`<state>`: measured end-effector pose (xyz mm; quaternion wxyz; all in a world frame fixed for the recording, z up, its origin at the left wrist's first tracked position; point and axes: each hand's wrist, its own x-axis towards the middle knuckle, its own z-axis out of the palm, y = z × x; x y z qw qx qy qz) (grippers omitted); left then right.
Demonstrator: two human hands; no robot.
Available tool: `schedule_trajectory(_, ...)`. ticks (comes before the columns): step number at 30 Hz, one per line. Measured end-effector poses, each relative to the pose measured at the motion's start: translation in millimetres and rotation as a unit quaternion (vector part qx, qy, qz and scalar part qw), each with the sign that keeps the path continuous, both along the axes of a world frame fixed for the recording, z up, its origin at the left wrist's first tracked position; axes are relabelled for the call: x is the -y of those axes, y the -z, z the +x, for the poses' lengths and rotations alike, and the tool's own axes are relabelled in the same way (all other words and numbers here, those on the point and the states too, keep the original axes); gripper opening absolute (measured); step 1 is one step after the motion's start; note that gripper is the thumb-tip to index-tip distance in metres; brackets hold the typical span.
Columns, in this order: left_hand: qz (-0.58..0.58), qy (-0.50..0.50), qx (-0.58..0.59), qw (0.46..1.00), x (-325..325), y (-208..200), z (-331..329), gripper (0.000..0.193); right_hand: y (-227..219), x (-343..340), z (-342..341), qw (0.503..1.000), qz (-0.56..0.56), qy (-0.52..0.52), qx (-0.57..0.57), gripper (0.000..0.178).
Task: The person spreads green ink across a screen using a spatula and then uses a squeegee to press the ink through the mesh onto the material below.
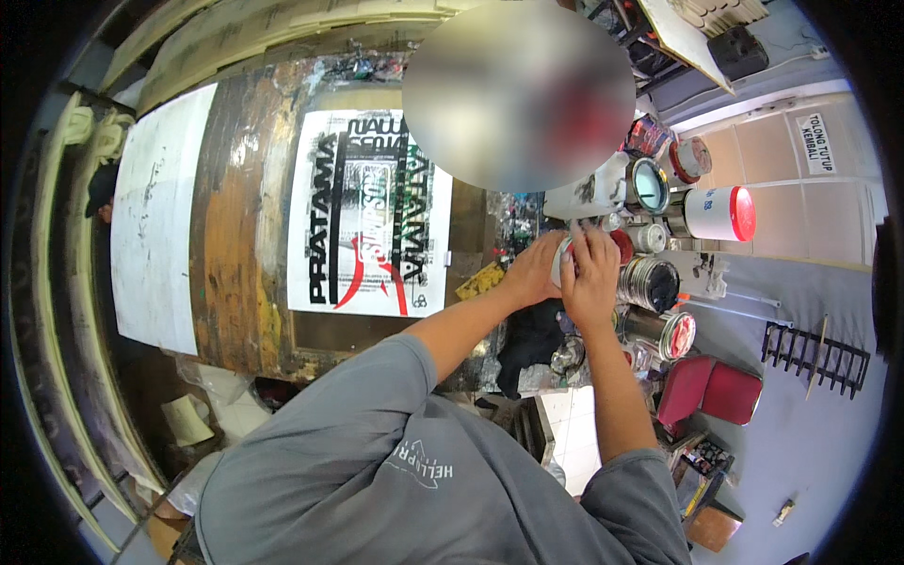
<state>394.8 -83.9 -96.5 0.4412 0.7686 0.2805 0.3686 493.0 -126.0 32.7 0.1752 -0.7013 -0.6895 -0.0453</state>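
At the right end of the work table, both my hands are closed around a small white and red container [567, 261], which their fingers largely cover. My left hand [534, 271] grips its left side. On the other side my right hand [592, 275] wraps it, fingers bent over the top. Several paint cans stand close beyond my right hand, among them a ribbed can with a dark top [650, 282] and a can with a red-smeared rim [662, 331]. A black cloth [529, 347] lies below my hands, and a yellow paint-stained piece [480, 282] beside my left wrist.
A printed sheet in black, red and green [322, 273] lies on the stained wooden table [235, 217]. Left of it is a white board [155, 226]. A white can with a red lid [713, 215] stands far right. A red chair [730, 392] is beside the table. A blurred patch hides the far side.
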Motion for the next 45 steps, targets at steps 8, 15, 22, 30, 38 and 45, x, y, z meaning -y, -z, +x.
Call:
schedule_trajectory(8, 0.039, -0.011, -0.026, 0.999, -4, 20, 12, 0.081, 24, -6, -16, 0.981, 0.031, 0.187, 0.042, 0.052)
schedule_trajectory(15, -0.014, 0.006, 0.016, 1.000, 1, -6, 13, 0.087, -11, 15, 21, 0.997, -0.052, -0.053, 0.028, 0.057)
schedule_trajectory(22, 0.070, 0.072, 0.013, 0.995, -15, -9, 17, 0.055, 17, 2, -16, 0.975, 0.045, 0.217, 0.012, 0.050)
schedule_trajectory(30, 0.031, 0.023, -0.056, 0.998, 10, -50, 18, 0.075, 7, 26, 5, 0.940, 0.192, 0.220, -0.177, 0.046)
schedule_trajectory(38, -0.019, -0.045, -0.004, 0.999, 30, -46, 29, 0.100, -106, 183, 20, 0.269, 0.335, -0.035, -0.902, 0.064)
schedule_trajectory(45, 0.006, -0.078, -0.111, 0.991, 20, -24, 51, 0.109, -108, 231, 25, 0.283, 0.323, -0.105, -0.897, 0.058)
